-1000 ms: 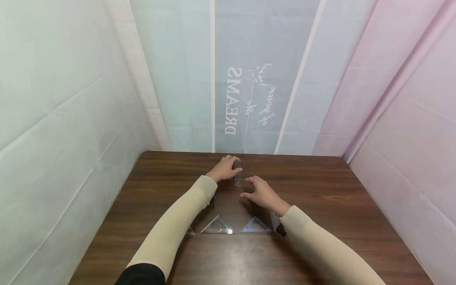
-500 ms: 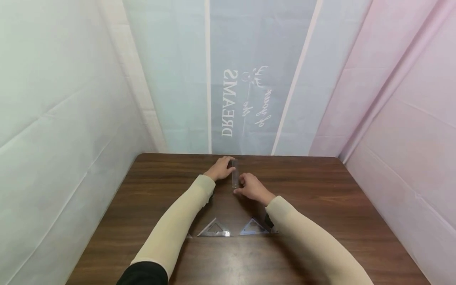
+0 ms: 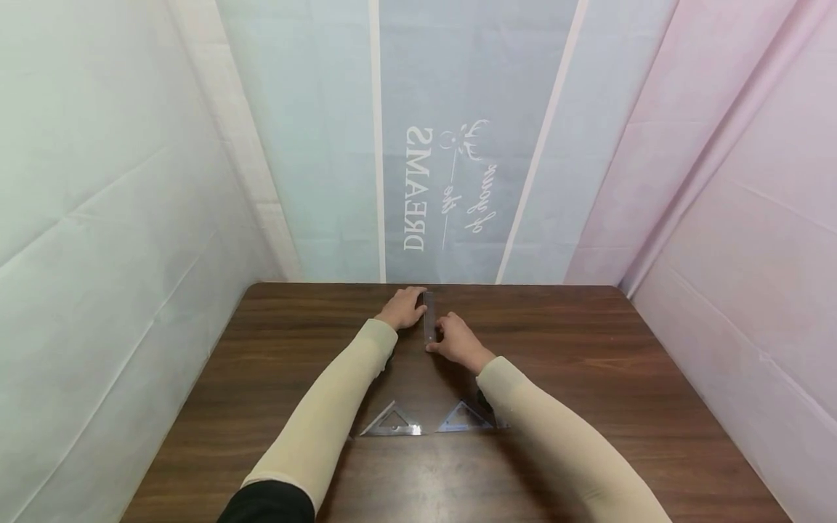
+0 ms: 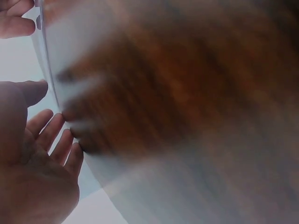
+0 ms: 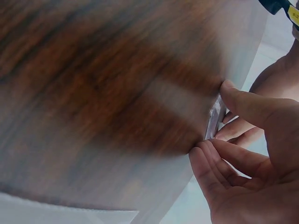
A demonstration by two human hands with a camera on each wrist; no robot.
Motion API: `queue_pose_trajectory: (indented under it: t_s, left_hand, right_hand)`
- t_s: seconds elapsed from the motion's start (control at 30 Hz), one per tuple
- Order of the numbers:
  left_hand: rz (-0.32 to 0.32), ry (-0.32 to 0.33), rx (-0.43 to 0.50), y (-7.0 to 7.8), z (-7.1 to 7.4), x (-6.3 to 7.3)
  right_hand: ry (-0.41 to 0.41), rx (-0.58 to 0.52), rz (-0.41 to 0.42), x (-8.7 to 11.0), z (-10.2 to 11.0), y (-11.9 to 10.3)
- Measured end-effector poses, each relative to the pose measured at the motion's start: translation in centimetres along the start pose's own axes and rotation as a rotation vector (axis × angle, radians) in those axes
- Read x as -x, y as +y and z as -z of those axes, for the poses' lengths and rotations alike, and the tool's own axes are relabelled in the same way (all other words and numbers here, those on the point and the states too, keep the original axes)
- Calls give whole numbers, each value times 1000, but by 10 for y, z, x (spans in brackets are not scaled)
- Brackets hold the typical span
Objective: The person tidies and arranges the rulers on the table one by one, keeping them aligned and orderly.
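A clear ruler (image 3: 429, 319) lies lengthwise near the table's far edge. My left hand (image 3: 404, 307) is along its left side, thumb and fingers extended; in the left wrist view, the thumb tip is at the ruler's thin edge (image 4: 50, 70) and the fingertips rest by the surface. My right hand (image 3: 458, 340) pinches the near end, thumb at the near left corner and fingers on the right side. Nearer the person lie a clear set square (image 3: 395, 430) and a blue-tinted set square (image 3: 463, 427).
The brown wooden table (image 3: 556, 472) ends at a back curtain (image 3: 327, 181) with lettering. Pale cloth walls stand at both sides. A clear piece (image 3: 502, 421) shows partly beside the right sleeve, and another (image 3: 351, 437) beside the left sleeve.
My right hand has moved left and forward to the ruler's near end, its thumb and fingers now around it. My left hand has stayed at the ruler's left side. The view shifted slightly.
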State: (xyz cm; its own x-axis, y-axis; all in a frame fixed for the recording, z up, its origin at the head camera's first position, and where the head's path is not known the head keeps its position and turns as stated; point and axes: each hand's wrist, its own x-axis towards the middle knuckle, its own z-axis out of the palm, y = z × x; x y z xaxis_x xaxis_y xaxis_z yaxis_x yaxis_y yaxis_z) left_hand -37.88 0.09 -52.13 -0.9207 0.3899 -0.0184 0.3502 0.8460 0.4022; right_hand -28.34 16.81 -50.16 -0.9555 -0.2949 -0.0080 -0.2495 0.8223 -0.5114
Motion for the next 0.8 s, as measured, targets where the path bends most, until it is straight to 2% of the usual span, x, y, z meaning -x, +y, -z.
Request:
queue_pose_trajectory:
  t_s: [0.13,0.37,0.53,0.8]
  left_hand:
    - [12,4,-8,-1,0,-7]
    - [26,-49,-83,-8,-6,-14]
    - [38,-36,-95,-7,-4,-14]
    - [26,-36,-75,-6,-6,-24]
  right_hand:
    - [12,19,3,-1,-1,-1]
    - [-2,27,6,0,-6,0]
    - [3,50,22,-3,-5,-3]
    - [20,58,5,-5,-2,0]
